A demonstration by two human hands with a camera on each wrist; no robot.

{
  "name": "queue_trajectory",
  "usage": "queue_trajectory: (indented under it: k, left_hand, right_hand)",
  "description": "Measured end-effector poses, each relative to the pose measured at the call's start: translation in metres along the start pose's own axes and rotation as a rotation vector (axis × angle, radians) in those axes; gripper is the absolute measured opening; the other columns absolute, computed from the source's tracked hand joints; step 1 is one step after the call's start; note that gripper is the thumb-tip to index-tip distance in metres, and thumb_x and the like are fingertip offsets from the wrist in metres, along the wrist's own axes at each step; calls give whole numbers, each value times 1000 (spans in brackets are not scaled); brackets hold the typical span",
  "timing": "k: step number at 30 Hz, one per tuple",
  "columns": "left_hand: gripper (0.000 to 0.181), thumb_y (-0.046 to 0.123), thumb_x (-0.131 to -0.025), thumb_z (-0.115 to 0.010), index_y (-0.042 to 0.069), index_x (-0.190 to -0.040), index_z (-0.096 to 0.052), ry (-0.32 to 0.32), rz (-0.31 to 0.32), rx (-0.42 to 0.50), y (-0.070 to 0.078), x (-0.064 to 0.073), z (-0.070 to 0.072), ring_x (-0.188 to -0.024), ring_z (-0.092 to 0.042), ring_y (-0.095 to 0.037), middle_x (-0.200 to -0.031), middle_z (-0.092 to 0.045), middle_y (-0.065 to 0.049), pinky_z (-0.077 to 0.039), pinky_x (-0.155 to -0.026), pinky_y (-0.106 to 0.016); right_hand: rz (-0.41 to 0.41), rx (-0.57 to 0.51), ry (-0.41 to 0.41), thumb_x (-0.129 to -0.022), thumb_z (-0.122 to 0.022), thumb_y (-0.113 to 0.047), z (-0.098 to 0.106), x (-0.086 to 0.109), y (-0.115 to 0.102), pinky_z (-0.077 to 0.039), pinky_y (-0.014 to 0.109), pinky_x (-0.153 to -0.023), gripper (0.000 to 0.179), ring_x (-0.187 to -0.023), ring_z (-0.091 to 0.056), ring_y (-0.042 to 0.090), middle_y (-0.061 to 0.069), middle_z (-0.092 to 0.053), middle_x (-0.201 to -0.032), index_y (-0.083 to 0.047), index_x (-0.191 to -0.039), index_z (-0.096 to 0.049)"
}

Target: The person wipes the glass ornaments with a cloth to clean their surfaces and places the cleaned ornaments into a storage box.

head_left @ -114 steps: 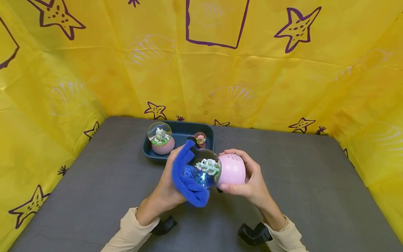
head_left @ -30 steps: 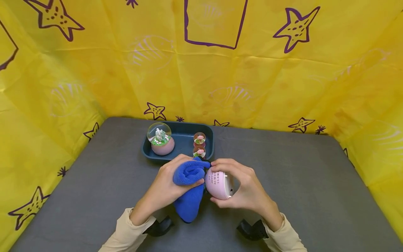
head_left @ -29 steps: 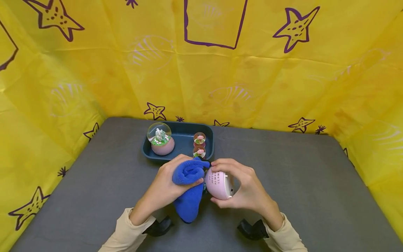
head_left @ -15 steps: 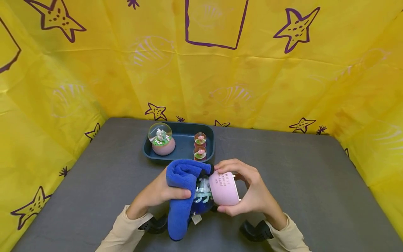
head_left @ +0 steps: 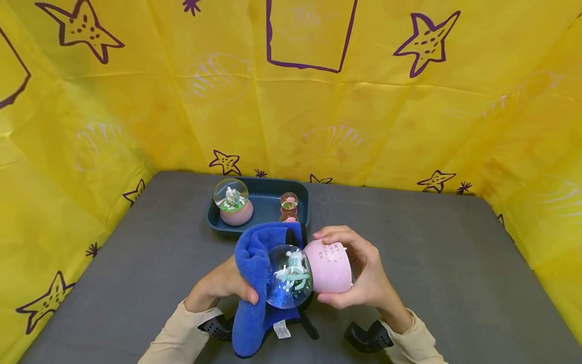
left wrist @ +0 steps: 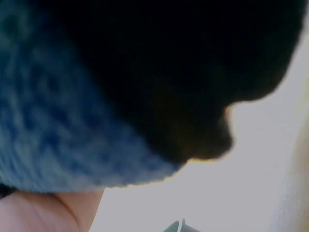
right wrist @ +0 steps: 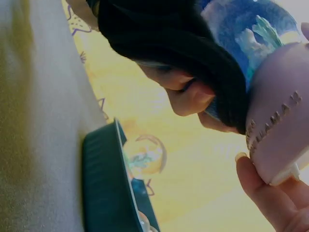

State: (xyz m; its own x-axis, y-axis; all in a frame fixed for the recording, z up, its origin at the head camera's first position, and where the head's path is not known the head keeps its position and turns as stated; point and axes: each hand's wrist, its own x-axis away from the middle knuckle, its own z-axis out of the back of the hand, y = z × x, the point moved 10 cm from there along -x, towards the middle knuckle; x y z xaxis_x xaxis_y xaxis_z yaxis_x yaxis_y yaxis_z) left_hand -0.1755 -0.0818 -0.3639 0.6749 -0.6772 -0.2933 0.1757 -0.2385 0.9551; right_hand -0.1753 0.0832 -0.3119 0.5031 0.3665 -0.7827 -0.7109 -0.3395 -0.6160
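Observation:
A snow globe (head_left: 328, 267) with a pink base lies tilted on its side in the air, its glass dome facing left. My right hand (head_left: 364, 270) grips the base between thumb and fingers; raised lettering shows on the base in the right wrist view. With my left hand (head_left: 225, 285) I hold a blue cloth (head_left: 252, 258), thumb on its near side, against the left of the dome. Most left fingers are hidden behind the cloth in the head view; some show below its dark side (right wrist: 159, 34) in the right wrist view. Blurred cloth (left wrist: 63, 116) fills much of the left wrist view.
Beyond my hands a dark teal tray (head_left: 265, 185) stands on the grey table (head_left: 432, 263). It holds another pink-based snow globe (head_left: 236, 214) at the left and two small globes at the right, the nearer one (head_left: 289, 217) partly covered by the cloth. Yellow patterned fabric surrounds the table.
A second ago the cloth wrapped the dome; my left hand has since shifted left and down, baring the glass. The base has turned in my right hand. The tray has not moved.

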Motion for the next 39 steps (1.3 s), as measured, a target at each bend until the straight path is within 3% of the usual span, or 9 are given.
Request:
queue_trajectory:
  k: [4, 9, 13, 16, 19, 27, 31, 35, 39]
  left_hand:
    - [96, 57, -74, -80, 7, -144, -38, 112, -5, -62, 2, -4, 6, -119, -53, -13, -133, -56, 3, -43, -103, -29]
    - [97, 43, -74, -86, 5, -147, -36, 300, 8, -202, 2, -11, 17, -120, -54, -21, -136, -54, -11, -43, -105, -38]
    - [88, 32, -76, -87, 3, -144, -39, 414, 50, -224, 0, -10, 24, -118, -55, -27, -134, -55, -17, -41, -104, -49]
    - [84, 28, -76, -87, 3, -143, -42, 471, 56, -227, 1, -9, 27, -118, -55, -26, -134, -55, -16, -42, -104, -47]
    - [82, 24, -76, -87, 5, -142, -44, 513, 40, -225, 5, -8, 28, -117, -56, -23, -134, -57, -14, -44, -104, -38]
    - [85, 12, -72, -89, 15, -145, -47, 615, 30, -382, 16, -4, 27, -119, -57, -13, -141, -56, -5, -45, -103, -24]
    - [85, 13, -72, -89, 17, -146, -46, 618, 8, -410, 18, -4, 25, -122, -56, -13, -144, -54, -3, -44, -105, -24]
    - [80, 10, -72, -88, 14, -142, -49, 637, -17, -452, 21, -3, 24, -112, -59, -11, -136, -59, -4, -46, -101, -25]
    - [71, 5, -69, -88, 11, -132, -56, 651, -91, -522, 29, -1, 21, -102, -60, -9, -123, -63, -4, -48, -94, -22]
  right_hand:
    - [-9, 42, 111, -65, -93, -17, 11, -1, 1, -56, 30, -87, 71, -119, -56, 26, 14, -62, -126, 11, -118, -53]
    - [-64, 96, 241, -66, -93, -16, 24, 0, 6, -58, 28, -83, 72, -119, -55, 25, 13, -60, -125, 15, -116, -50]
    - [-111, 149, 262, -62, -93, -4, 26, 1, 11, -58, 26, -79, 74, -118, -55, 25, 14, -58, -126, 16, -116, -47]
    - [-178, 183, 234, -56, -90, 9, 25, 3, 17, -57, 26, -78, 76, -117, -56, 23, 15, -57, -127, 14, -117, -43]
    - [-270, 226, 198, -54, -87, 15, 22, 4, 23, -56, 26, -79, 78, -118, -57, 22, 16, -58, -128, 10, -118, -42]
    - [-441, 425, 115, -59, -92, -4, 24, 11, 36, -53, 26, -82, 89, -112, -58, 14, 9, -62, -126, -11, -137, -50]
    - [-465, 461, 84, -61, -92, -9, 22, 13, 41, -54, 27, -82, 88, -108, -61, 13, 7, -65, -125, -16, -139, -53]
    - [-479, 441, 92, -62, -92, -8, 20, 14, 43, -54, 26, -81, 86, -106, -62, 13, 5, -65, -128, -19, -139, -55]
    - [-511, 417, 112, -64, -92, -8, 18, 15, 46, -54, 26, -81, 84, -106, -62, 12, 4, -65, -130, -22, -139, -56]
